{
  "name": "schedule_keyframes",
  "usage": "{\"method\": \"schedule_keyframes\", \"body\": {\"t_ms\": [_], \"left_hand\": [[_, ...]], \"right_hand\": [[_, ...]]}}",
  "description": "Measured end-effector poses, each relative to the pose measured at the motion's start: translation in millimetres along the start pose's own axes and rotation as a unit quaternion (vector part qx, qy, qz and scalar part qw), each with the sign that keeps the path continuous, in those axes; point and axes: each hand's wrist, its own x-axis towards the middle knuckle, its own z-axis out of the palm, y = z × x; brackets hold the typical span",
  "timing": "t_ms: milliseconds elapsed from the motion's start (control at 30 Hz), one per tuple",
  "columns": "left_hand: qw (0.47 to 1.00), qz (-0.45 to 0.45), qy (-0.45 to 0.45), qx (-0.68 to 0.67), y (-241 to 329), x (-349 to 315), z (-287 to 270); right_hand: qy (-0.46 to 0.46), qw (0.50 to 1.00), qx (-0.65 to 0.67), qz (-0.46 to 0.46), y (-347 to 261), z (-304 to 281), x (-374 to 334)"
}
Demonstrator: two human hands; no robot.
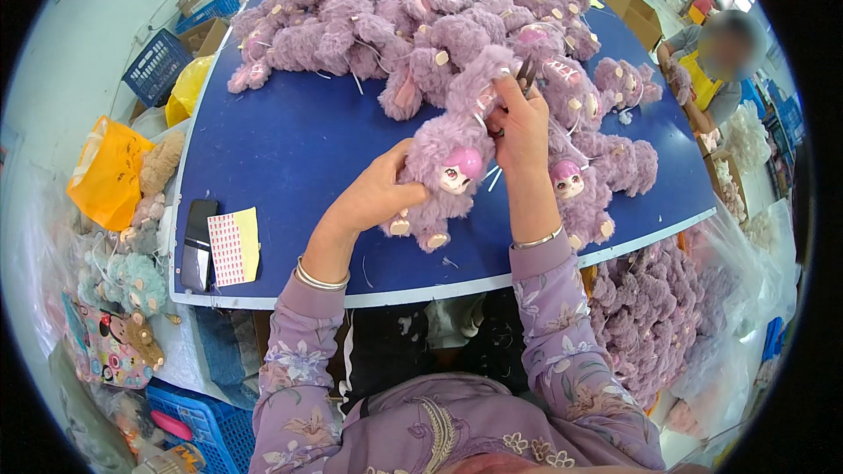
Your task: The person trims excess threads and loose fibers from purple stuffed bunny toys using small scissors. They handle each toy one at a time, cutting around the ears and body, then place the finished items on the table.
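Note:
A purple plush doll (449, 154) with a pink-fringed face is held over the blue table's front part. My left hand (378, 191) wraps round its body from the left, the thumb lying across its front. My right hand (522, 127) is closed at the doll's long ear, next to a white tag. Dark metal blades, looking like thread snips (526, 75), stick up from between its fingers; their handles are hidden in the palm. White strings hang just below that hand. Another purple doll (575, 189) lies close to my right wrist.
A big heap of purple plush dolls (351, 13) covers the table's (290, 140) far side. A phone (199, 246) and a sticker sheet (234, 247) lie front left. At the right, a person (720, 61) handles a purple plush. Below the right edge sits a bag of purple plush (645, 316).

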Motion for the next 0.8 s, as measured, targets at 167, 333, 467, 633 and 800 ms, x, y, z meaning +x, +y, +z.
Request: {"method": "schedule_keyframes", "body": {"t_ms": [167, 333, 467, 633, 800], "left_hand": [[0.997, -0.033, 0.01, -0.064, 1, -6, -7], [0.999, 0.025, -0.014, 0.017, 13, -39, -33], [0.986, 0.07, 0.001, 0.151, 54, -55, -60], [0.933, -0.053, -0.043, 0.354, 67, -87, -73], [0.993, -0.004, 0.054, 0.101, 50, -109, -18]], "right_hand": [[-0.03, 0.998, -0.042, 0.022, -11, -4, 2], [-0.05, 0.998, -0.013, 0.029, -18, -9, 0], [-0.01, 0.999, -0.034, 0.004, -25, -27, -24], [-0.058, 0.997, -0.053, -0.009, -45, -23, -67], [-0.11, 0.988, -0.107, 0.027, -59, -33, -119]]}}
